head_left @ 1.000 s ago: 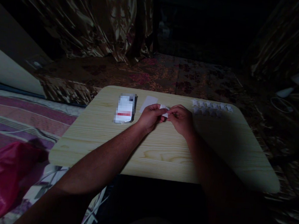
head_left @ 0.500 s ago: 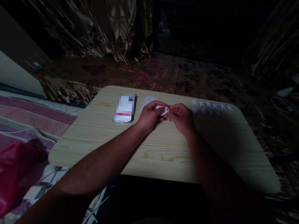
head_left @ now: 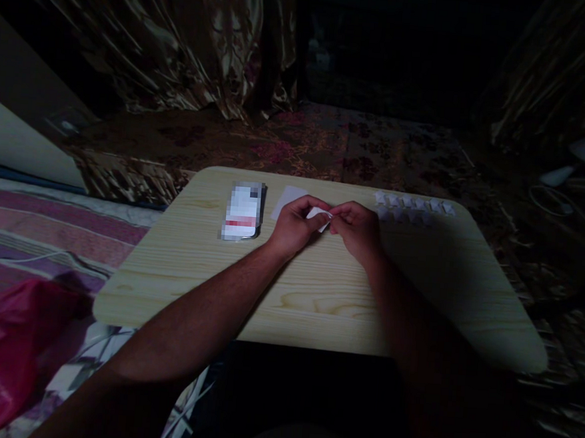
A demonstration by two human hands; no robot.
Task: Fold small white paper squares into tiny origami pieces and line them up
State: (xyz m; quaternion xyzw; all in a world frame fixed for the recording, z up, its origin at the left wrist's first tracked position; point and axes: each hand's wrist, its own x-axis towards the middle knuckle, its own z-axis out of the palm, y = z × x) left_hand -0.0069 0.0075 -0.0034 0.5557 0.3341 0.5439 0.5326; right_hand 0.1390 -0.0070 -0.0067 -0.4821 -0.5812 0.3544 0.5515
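A small piece of white paper [head_left: 317,214] is pinched between my two hands above the far middle of the table. My left hand [head_left: 296,227] grips it from the left, thumb on top. My right hand [head_left: 358,229] is closed on its right edge, fingertips close to the left thumb. Behind my left hand lies a flat white paper sheet [head_left: 288,199], partly covered by that hand. Several small folded paper pieces [head_left: 406,202] sit in two rows at the far right of the table.
A phone-shaped object [head_left: 243,209], blurred by pixels, lies on the wooden table [head_left: 179,258] to the left. Beyond the left edge are a pink bag [head_left: 7,352] and white cables on striped bedding [head_left: 61,229]. Patterned curtains [head_left: 224,47] hang behind.
The paper in my hands has turned, showing a plain white face where a small dark opening or mark was visible. My hands have hardly shifted.
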